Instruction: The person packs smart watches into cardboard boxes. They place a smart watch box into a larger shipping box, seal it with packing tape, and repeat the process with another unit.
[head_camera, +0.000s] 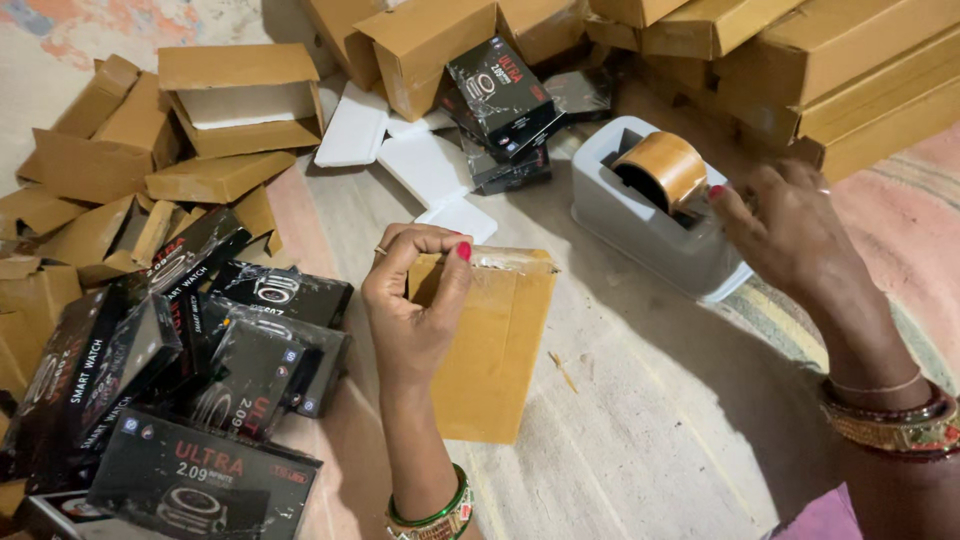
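Near edge, seven to nine o'clock: a loose heap of black product cartons (190, 400) with glossy wrap, lying at all angles. Centre of view: left hand (418, 305) grips the top edge of a flat brown cardboard box (495, 345), thumb and curled fingers pinched on its upper left corner; the box lies on the pale woven mat (650, 430), long axis running roughly twelve to six, tilted slightly. The box is plain tan, with a strip of clear shiny tape across its top flap. From the left hand, the grey tape dispenser (650, 215) lies at about two o'clock, apart from the box. Right hand (790, 235) is the nearer one to it: its fingers reach onto the brown tape roll (665, 170), fingertips at the roll's right side; cannot tell whether they pinch a tape end. Farther out, eleven o'clock: opened cardboard boxes (215, 110) and white foam trays (400, 150). At one o'clock, stacked closed brown cartons (850, 70).
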